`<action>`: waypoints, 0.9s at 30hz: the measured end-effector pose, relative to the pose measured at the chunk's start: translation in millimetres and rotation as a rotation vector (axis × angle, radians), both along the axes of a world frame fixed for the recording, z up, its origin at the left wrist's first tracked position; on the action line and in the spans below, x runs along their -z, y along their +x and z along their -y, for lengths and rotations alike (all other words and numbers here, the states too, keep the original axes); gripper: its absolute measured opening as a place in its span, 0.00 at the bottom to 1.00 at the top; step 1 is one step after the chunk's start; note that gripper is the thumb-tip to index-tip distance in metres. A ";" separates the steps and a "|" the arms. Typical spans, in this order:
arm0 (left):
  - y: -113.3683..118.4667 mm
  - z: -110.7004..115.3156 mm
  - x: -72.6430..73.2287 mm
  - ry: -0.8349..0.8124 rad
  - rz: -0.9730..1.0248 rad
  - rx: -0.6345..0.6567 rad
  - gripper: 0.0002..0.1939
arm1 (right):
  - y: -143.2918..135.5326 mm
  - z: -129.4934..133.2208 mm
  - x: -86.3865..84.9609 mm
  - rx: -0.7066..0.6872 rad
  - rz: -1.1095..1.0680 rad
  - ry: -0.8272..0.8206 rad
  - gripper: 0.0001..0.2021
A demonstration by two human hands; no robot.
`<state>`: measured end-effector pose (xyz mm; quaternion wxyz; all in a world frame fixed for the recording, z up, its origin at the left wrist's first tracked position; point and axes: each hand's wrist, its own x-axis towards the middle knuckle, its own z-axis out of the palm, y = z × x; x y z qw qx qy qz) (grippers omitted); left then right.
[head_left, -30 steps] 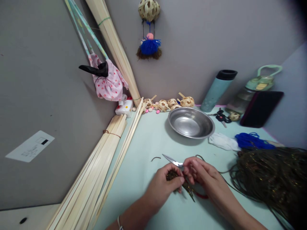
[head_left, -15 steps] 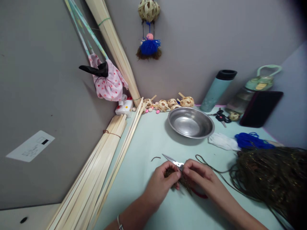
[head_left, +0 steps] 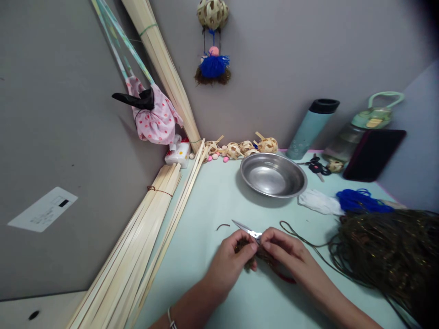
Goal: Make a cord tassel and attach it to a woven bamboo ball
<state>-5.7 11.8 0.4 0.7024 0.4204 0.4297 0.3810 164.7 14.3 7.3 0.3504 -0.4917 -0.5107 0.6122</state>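
Low over the table, my left hand is closed on a small bundle of brown yarn, its thumb pressed against the fingers. My right hand pinches the same bundle from the other side, thumb and fingertips together, close to the left fingertips. Exactly which strands the right fingers grip is hidden. Beneath both hands lie scissors, blades pointing to the far left, the dark red handle partly covered by the right hand. A short cut piece of brown yarn rests left of the blade tips.
A steel bowl stands beyond the hands. To the right lie a large heap of brown yarn, blue yarn and white yarn. Bamboo strips line the left side. Woven balls, a tumbler and a phone are along the back.
Both hands stay in nearly the same place, with only slight shifts of the fingers on the brown yarn bundle. The scissors and everything around have not moved.
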 end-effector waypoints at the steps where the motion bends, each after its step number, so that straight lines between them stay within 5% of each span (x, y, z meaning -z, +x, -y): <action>1: 0.0 -0.2 0.0 0.000 0.004 0.001 0.13 | 0.2 -0.3 0.2 0.004 -0.003 0.003 0.19; 27: -0.9 2.1 0.8 0.003 0.050 0.047 0.10 | -2.0 3.7 -7.8 0.118 -0.113 -0.032 0.18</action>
